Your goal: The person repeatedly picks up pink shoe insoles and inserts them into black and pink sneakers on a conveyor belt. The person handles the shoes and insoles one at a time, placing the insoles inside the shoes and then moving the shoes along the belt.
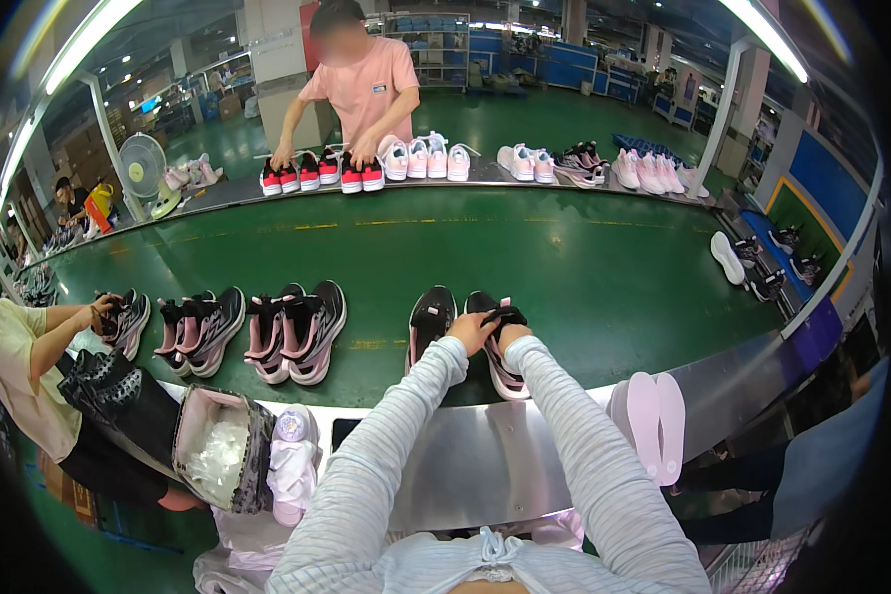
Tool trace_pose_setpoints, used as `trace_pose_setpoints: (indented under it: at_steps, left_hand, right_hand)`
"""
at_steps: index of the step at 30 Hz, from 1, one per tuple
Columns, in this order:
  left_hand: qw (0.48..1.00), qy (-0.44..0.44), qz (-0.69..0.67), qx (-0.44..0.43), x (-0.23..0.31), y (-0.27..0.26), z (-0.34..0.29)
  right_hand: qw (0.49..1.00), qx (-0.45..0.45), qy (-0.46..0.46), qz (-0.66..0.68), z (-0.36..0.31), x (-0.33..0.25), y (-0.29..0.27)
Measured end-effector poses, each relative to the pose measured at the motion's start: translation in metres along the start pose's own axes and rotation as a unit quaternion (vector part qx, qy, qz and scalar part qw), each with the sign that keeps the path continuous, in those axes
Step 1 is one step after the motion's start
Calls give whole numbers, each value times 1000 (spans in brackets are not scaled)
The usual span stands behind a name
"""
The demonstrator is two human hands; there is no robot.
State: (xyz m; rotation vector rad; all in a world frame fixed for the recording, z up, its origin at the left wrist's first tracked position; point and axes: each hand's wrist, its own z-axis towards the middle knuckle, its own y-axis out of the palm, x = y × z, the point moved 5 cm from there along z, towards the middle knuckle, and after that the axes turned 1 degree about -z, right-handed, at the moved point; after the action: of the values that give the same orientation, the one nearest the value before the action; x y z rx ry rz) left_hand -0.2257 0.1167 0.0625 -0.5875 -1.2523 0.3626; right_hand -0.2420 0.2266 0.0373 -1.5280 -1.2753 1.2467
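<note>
Both my hands are at a black sneaker with a pink lining and pale sole, which stands on the green belt in front of me. My left hand grips the left side of its opening, fingers bent around the upper. On the other side my right hand is closed at the black tongue; part of its fingers is hidden behind it. Just left of my left hand stands the matching sneaker, touched by neither hand.
Black-and-pink sneaker pairs line the belt leftward. Pale pink insoles lie on the metal edge at right. A bin with white scraps is at left. Across, a co-worker handles red-and-black shoes; another person works at left.
</note>
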Motion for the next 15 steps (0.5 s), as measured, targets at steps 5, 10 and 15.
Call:
trace_pose_setpoints:
  at_steps: [5, 10, 15]
  left_hand:
    - [1000, -1, 14, -2, -7, 3, 1]
    - [1000, -5, 25, -3, -11, -1, -2]
    - [999, -1, 35, -3, -11, -1, -2]
  right_hand:
    - [988, -53, -65, -129, 36, -7, 35]
    - [980, -91, -40, -172, 35, -12, 44]
    - [990, 3, -23, -141, 33, -6, 47]
